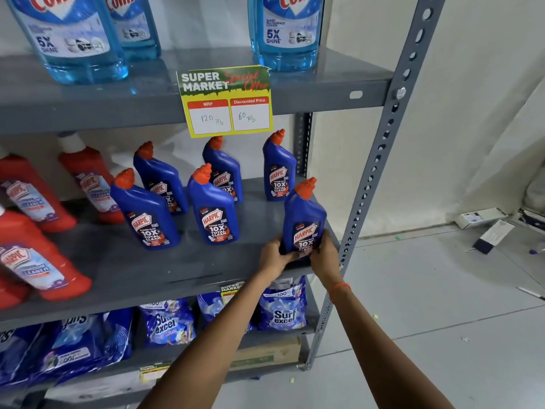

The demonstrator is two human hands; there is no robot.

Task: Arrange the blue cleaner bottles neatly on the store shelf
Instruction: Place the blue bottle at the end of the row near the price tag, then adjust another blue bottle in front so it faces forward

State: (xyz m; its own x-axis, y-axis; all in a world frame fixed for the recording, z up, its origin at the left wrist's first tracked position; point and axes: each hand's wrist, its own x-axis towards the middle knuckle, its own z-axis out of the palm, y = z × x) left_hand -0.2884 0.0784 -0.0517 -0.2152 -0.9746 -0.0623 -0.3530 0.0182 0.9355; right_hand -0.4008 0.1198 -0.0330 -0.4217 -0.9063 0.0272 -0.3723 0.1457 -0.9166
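Several blue cleaner bottles with red caps stand on the grey middle shelf (141, 270). One blue bottle (303, 216) is upright at the shelf's front right corner; my left hand (275, 256) grips its base from the left and my right hand (326, 255) grips it from the right. In the front row stand two more blue bottles, one at the left (144, 211) and one in the middle (213, 206). Behind them are three others: back left (160, 178), back middle (225, 169) and back right (278, 166).
Red cleaner bottles (35, 255) fill the shelf's left side. Light blue glass-cleaner bottles (289, 31) stand on the shelf above, with a price tag (225, 101) on its edge. Detergent packs (281, 308) lie below. The perforated upright post (380, 160) sits just right of my hands.
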